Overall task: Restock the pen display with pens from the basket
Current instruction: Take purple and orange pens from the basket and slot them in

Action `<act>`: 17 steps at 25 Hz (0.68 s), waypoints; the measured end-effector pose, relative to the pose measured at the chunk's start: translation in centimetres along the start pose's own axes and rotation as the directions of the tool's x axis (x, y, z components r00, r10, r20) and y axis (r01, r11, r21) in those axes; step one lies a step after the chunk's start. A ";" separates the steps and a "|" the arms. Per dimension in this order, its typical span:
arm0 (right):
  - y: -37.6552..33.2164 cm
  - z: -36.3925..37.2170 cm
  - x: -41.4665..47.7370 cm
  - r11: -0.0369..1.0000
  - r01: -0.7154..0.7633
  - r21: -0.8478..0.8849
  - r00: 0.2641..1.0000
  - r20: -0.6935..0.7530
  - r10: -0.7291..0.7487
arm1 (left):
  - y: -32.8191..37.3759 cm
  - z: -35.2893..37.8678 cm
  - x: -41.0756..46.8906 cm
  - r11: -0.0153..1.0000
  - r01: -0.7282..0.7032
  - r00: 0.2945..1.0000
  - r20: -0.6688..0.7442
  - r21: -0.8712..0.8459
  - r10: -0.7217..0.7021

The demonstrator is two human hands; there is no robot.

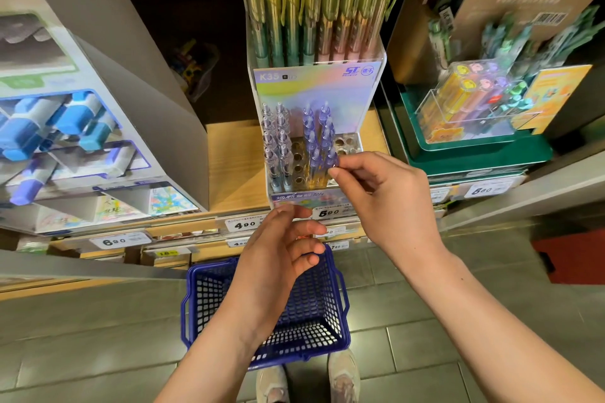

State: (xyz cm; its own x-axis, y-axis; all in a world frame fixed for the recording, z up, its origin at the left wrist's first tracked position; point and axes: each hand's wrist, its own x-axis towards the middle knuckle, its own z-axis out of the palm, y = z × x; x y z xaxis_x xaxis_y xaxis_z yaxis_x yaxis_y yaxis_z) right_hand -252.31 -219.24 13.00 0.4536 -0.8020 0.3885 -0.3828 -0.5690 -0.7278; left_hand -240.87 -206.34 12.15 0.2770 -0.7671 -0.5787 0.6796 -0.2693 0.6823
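Note:
A clear acrylic pen display [355,137] stands on the wooden shelf, with clear and purple pens [319,141] in its front holes and several holes bare. Tall yellow, green and pink pens fill its back tier. My right hand [373,193] pinches the top of the front right purple pen [331,160] between thumb and forefinger. Below it, my left hand [278,249] hovers in front of the shelf edge with relaxed fingers and holds nothing. A blue mesh basket [330,330] sits on the floor under my left arm; what shows of its inside looks bare.
A blue and grey marker display [65,141] stands at the left. At the right, a green stand [474,154] holds a clear box of character pens. Price tags [244,224] line the shelf edge. My shoes [343,379] stand on grey floor tiles.

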 end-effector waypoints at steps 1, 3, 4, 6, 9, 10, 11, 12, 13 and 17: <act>0.1 0.0 0.0 1.000 -0.002 -0.001 1.000 -0.004 0.002 | 0.0 -0.1 0.0 1.000 -0.002 1.000 -0.003 -0.001 0.002; 0.1 0.0 0.1 1.000 -0.023 0.002 1.000 -0.001 0.023 | -0.1 -0.1 0.1 1.000 -0.003 1.000 -0.004 -0.009 0.003; 0.0 0.1 0.1 0.999 -0.035 0.003 0.999 0.003 0.035 | -0.1 -0.1 0.2 1.000 -0.004 1.000 -0.002 -0.014 0.004; -0.1 0.2 0.2 0.999 -0.050 0.006 0.999 0.012 0.050 | -0.1 0.0 0.3 1.000 -0.009 1.000 -0.003 -0.014 0.009; -0.3 0.1 0.3 0.998 -0.069 0.011 0.997 0.029 0.069 | -0.1 0.1 0.4 1.000 -0.015 1.000 -0.007 -0.015 0.015; -0.3 0.0 0.3 0.997 -0.078 0.014 0.996 0.040 0.077 | -0.1 0.2 0.3 1.000 -0.017 1.000 -0.008 -0.017 0.017; -0.3 -0.1 0.4 0.995 -0.094 0.021 0.994 0.055 0.092 | -0.1 0.3 0.3 1.000 -0.018 1.000 -0.012 -0.016 0.018; -0.3 -0.1 0.3 0.992 -0.121 0.035 0.990 0.078 0.118 | -0.1 0.3 0.2 1.000 -0.017 1.000 -0.019 -0.014 0.017; -0.4 -0.3 0.3 0.986 -0.158 0.053 0.983 0.103 0.152 | 0.0 0.3 0.1 1.000 -0.017 0.999 -0.027 -0.014 0.017; -0.6 -1.1 -0.4 0.916 -0.352 0.193 0.933 0.155 0.325 | 0.0 0.4 -0.1 0.998 -0.033 0.998 -0.048 -0.044 0.031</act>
State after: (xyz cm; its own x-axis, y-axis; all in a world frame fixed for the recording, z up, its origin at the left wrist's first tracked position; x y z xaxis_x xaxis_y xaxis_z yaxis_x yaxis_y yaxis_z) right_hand -253.12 -218.76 13.88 0.4236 -0.9051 0.0378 -0.3551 -0.2043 -0.9122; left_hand -241.21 -206.52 12.40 0.3298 -0.7462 -0.5783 0.6995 -0.2182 0.6805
